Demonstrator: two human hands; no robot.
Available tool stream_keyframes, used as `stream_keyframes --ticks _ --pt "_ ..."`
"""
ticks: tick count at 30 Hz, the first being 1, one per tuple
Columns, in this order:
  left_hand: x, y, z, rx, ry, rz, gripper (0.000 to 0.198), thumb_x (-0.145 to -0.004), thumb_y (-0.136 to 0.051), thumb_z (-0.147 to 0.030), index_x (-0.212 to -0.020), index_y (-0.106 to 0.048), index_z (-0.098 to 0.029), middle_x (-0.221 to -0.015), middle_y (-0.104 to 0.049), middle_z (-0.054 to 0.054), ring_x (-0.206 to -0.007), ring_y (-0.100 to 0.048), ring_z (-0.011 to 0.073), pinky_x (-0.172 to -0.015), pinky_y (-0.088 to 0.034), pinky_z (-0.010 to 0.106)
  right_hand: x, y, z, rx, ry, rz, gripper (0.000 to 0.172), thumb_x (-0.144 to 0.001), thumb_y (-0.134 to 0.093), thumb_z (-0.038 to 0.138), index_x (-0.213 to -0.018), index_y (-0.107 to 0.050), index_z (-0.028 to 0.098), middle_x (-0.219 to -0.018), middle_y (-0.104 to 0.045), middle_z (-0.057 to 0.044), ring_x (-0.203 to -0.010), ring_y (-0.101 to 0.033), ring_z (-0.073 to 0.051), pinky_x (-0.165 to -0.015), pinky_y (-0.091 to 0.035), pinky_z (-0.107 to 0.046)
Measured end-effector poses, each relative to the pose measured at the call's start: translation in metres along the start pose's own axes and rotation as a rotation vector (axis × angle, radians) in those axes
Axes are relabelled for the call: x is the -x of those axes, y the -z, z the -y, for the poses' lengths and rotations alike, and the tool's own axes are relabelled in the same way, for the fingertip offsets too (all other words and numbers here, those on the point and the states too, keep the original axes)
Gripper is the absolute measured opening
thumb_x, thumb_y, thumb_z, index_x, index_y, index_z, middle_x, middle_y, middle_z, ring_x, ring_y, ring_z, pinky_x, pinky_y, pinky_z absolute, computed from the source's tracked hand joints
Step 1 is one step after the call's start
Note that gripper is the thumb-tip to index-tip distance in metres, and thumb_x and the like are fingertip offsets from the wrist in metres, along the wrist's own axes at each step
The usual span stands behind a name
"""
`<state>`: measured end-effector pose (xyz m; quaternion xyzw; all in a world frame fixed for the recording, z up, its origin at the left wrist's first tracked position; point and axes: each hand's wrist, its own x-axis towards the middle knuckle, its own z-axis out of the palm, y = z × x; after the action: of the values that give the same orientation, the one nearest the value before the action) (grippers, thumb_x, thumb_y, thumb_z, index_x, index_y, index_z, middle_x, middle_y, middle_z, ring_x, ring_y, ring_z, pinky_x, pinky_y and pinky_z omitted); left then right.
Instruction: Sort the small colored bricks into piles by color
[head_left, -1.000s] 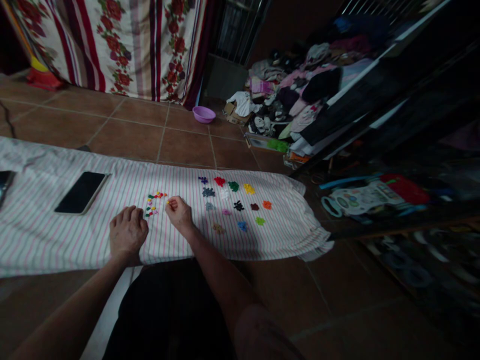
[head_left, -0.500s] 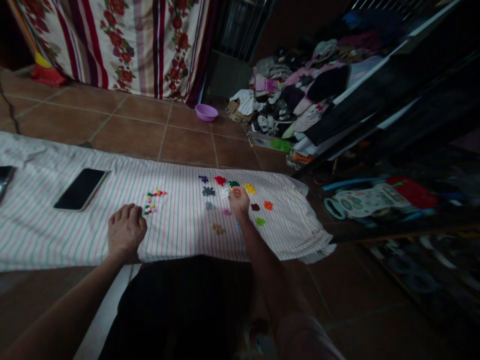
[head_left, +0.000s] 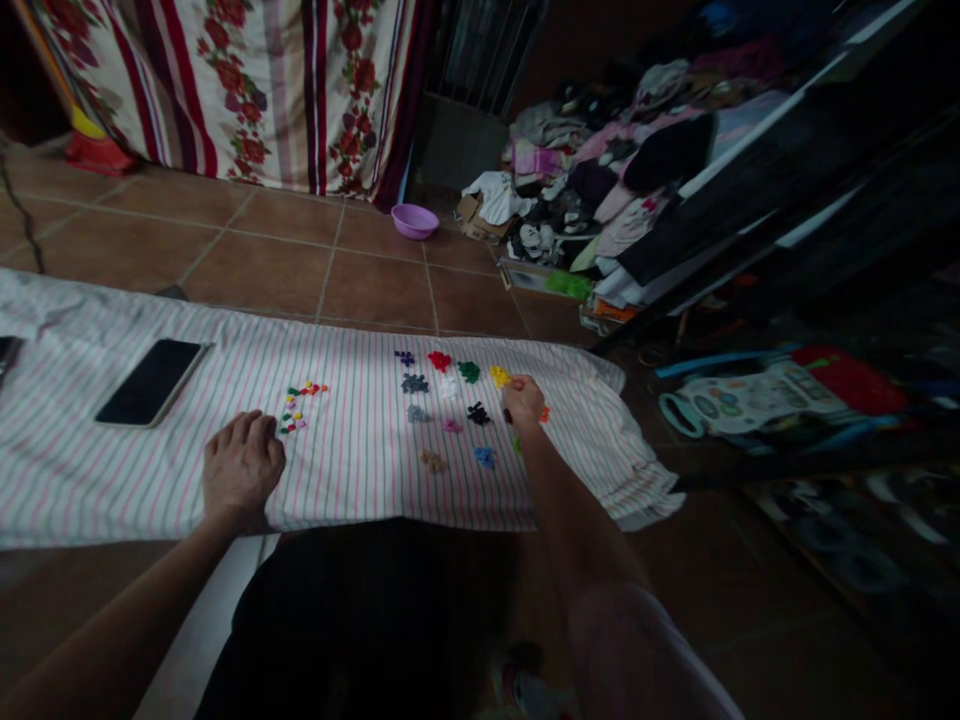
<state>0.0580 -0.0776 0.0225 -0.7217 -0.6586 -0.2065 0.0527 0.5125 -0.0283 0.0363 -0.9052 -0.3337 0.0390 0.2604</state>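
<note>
My right hand (head_left: 526, 400) reaches to the pile of small yellow pieces (head_left: 499, 376), its fingertips pinched together at the pile's near edge. What is between those fingertips is too small to make out. It partly covers the brown, orange and lime green piles. My left hand (head_left: 244, 460) lies palm down on the striped cloth (head_left: 360, 470), fingers stretched out and slightly bent. Just beyond its fingertips, small mixed-colour pieces (head_left: 291, 402) form a curved line. Piles near my right hand include green (head_left: 469, 372), white (head_left: 449, 387), black (head_left: 478, 412) and blue (head_left: 484, 457) pieces.
Further left on the cloth are a phone (head_left: 150, 382) and a dark object (head_left: 6, 352) cut off by the frame edge. Red (head_left: 439, 361), grey (head_left: 415, 383) and tan (head_left: 433, 460) piles sit mid-cloth. A purple basin (head_left: 415, 221) stands on the tiled floor beyond.
My right hand has moved right, from beside the white and green piles to the yellow one, uncovering the black and blue piles. My left hand stays resting on the cloth.
</note>
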Motion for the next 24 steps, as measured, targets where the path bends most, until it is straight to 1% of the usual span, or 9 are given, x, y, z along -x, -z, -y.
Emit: stream_keyframes --ticks 5,9,14,16,18,20,22,24 --pt "0.0 0.0 0.0 -0.004 0.009 0.003 0.033 -0.087 -0.038 -0.027 -0.11 -0.058 -0.017 -0.123 -0.06 0.014 -0.116 -0.052 0.0307 -0.094 -0.038 0.045 -0.007 -0.007 -0.003 0.018 0.017 0.0 0.031 -0.083 -0.047 0.018 -0.104 -0.071 0.02 -0.095 -0.07 -0.007 -0.084 -0.061 -0.017 -0.075 -0.043 -0.025" --pt "0.0 0.002 0.0 -0.004 0.02 0.027 0.032 -0.087 -0.039 -0.027 -0.11 -0.059 -0.016 -0.124 -0.06 0.014 -0.117 -0.051 0.0314 -0.095 -0.038 0.046 -0.008 -0.011 -0.004 -0.001 0.04 -0.032 0.034 -0.083 -0.044 0.018 -0.105 -0.07 0.019 -0.095 -0.07 -0.007 -0.086 -0.061 -0.017 -0.076 -0.043 -0.025" --pt "-0.001 0.001 -0.001 -0.005 0.025 0.024 0.032 -0.086 -0.041 -0.026 -0.11 -0.06 -0.016 -0.125 -0.06 0.014 -0.119 -0.051 0.031 -0.096 -0.037 0.045 -0.004 -0.008 -0.002 -0.044 0.075 -0.04 0.036 -0.082 -0.042 0.019 -0.103 -0.071 0.018 -0.094 -0.07 -0.007 -0.088 -0.062 -0.019 -0.079 -0.043 -0.027" --pt "0.0 0.0 0.0 0.007 0.027 0.016 0.032 -0.086 -0.041 -0.025 -0.11 -0.06 -0.016 -0.125 -0.06 0.014 -0.119 -0.051 0.0307 -0.096 -0.037 0.044 0.001 -0.005 0.002 -0.096 0.089 -0.056 0.035 -0.081 -0.042 0.019 -0.101 -0.071 0.016 -0.092 -0.07 -0.008 -0.086 -0.062 -0.019 -0.079 -0.044 -0.029" --pt "0.0 -0.001 0.001 0.018 0.032 0.01 0.031 -0.086 -0.041 -0.026 -0.109 -0.06 -0.017 -0.124 -0.06 0.013 -0.117 -0.052 0.03 -0.095 -0.037 0.044 0.01 -0.004 0.01 -0.174 0.143 -0.063 0.034 -0.081 -0.043 0.019 -0.101 -0.07 0.015 -0.091 -0.07 -0.009 -0.085 -0.062 -0.019 -0.08 -0.045 -0.03" --pt "0.0 -0.002 0.001 0.015 0.032 0.004 0.03 -0.087 -0.041 -0.026 -0.108 -0.06 -0.018 -0.123 -0.06 0.012 -0.114 -0.053 0.0294 -0.093 -0.038 0.044 0.026 -0.008 0.022 -0.237 0.22 -0.042 0.031 -0.08 -0.045 0.02 -0.099 -0.069 0.015 -0.091 -0.07 -0.008 -0.083 -0.062 -0.018 -0.08 -0.046 -0.029" --pt "0.0 -0.003 0.002 0.003 0.022 0.003 0.029 -0.086 -0.042 -0.026 -0.108 -0.06 -0.019 -0.122 -0.061 0.012 -0.112 -0.054 0.0291 -0.091 -0.038 0.044 0.05 -0.016 0.037 -0.299 0.301 0.014 0.028 -0.079 -0.047 0.021 -0.096 -0.068 0.016 -0.089 -0.07 -0.006 -0.079 -0.063 -0.016 -0.077 -0.048 -0.026" --pt "0.0 -0.002 0.003 -0.006 0.007 0.008 0.029 -0.086 -0.041 -0.026 -0.107 -0.06 -0.019 -0.122 -0.061 0.012 -0.111 -0.053 0.0293 -0.091 -0.039 0.044 0.081 -0.027 0.054 -0.447 0.411 0.107 0.027 -0.081 -0.047 0.025 -0.096 -0.067 0.015 -0.085 -0.07 -0.006 -0.075 -0.063 -0.015 -0.073 -0.05 -0.026"
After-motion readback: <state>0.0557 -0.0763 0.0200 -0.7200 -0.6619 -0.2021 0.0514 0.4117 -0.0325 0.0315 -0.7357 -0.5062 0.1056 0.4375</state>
